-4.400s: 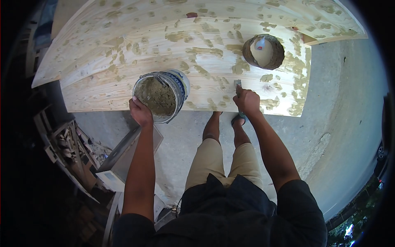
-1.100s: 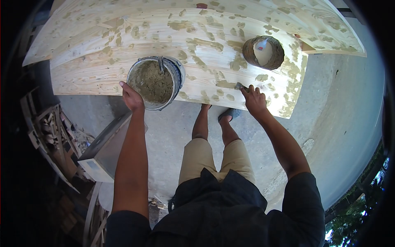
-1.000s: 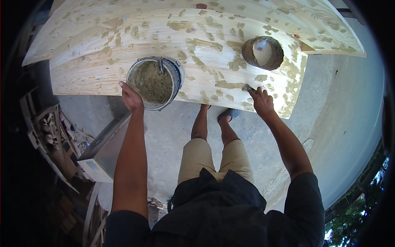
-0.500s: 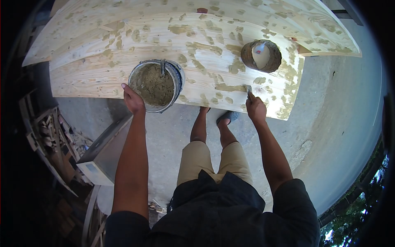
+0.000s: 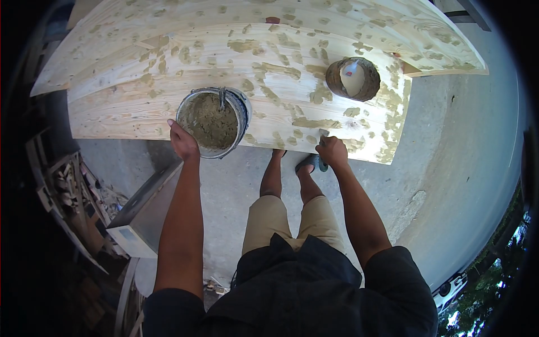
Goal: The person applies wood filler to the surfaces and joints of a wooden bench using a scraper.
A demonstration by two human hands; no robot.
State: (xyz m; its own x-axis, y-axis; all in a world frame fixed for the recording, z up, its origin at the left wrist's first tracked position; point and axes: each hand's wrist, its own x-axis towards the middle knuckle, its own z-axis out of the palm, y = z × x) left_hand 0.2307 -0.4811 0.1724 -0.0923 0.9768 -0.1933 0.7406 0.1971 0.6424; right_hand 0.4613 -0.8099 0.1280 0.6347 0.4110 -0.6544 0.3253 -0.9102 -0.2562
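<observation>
A pale wooden board (image 5: 126,115) carries brownish smears (image 5: 315,123) and a round brown container (image 5: 334,82)

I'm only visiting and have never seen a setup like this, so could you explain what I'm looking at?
There's no robot here, just a person working with bare hands. The view comes from one camera worn on the head, looking forward and down, which is why you see the person's own arms and legs.

In front is a pale wooden board dotted with greenish-brown smears. The right hand holds a small scraper, blade towards the board.

The left hand is at the side of a bucket of thick, similarly coloured paste; its fingers are hidden. The bucket's rim reaches past the near edge. Farther right, a brown round container stands on the board.
</observation>
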